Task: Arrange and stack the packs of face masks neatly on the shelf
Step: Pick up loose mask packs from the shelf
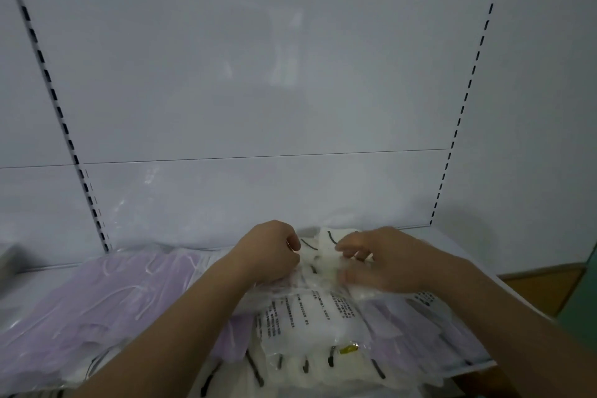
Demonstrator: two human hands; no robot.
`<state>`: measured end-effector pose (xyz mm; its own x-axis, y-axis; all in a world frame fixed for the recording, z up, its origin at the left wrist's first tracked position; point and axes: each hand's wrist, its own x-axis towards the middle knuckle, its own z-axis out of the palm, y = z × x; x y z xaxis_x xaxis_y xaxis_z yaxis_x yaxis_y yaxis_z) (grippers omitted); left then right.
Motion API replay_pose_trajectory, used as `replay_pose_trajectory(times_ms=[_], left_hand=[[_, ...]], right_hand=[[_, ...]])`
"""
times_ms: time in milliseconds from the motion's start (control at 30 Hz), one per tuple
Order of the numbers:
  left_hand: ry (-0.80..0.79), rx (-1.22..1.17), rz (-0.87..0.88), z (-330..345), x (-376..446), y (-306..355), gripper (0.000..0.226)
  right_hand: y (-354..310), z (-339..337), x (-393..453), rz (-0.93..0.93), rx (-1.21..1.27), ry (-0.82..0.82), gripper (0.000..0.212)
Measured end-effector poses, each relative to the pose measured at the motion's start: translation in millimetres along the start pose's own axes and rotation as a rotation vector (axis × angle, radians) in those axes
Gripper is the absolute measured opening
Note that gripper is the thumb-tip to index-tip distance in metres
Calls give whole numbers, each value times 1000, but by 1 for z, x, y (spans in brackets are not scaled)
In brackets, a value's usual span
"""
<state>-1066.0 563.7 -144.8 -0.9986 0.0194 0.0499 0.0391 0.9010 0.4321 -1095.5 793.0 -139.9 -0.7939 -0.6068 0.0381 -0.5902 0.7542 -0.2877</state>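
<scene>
— Lilac plastic first: the purple mask packs (106, 297) lay spread across the left of the shelf (452, 242), flat and overlapping. Why so loose, do you think?

— They looked like a pile not yet squared up. I'd judge they were left flat so other packs could go on top.

— And the left hand (268, 252)?

— Its grip was clenched on the far edge of the white mask pack (307, 310), fingers curled into the clear wrapper. That pack lay mid-shelf, printed side up, on top of more white packs (290, 365) at the front edge.

— Why hold it at the far end?

— Probably to tug the slack film straight so the pack would sit flat on the stack.

— The right hand (384, 262)?

— Also grasping, pinching the same pack's crumpled top beside the left hand. Two hands close together suggested smoothing rather than lifting.

— Further right?

— More purple packs (429, 333) lay under the right forearm, reaching the shelf's front edge.
</scene>
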Motion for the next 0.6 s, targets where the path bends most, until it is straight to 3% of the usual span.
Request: replay_pose_trajectory(times_ms=[100,200,267,400,600], left_hand=[[3,-8,0,2,0,1,25],[-20,-31,-5,1,0,-1,24],[-34,-56,-8,-1,-2,0,25],[-42,-82,-1,0,-6,0,29],[91,-269,-34,0,-12,2,29]], right_hand=[[-11,-1,-1,-88,-164,-88,57],[-10,-4,4,-118,-176,-115,57],[-9,-2,6,-142,-214,-109,46],[-9,-2,8,-148,-187,33,10],[-2,-17,6,-44,-52,353,18]])
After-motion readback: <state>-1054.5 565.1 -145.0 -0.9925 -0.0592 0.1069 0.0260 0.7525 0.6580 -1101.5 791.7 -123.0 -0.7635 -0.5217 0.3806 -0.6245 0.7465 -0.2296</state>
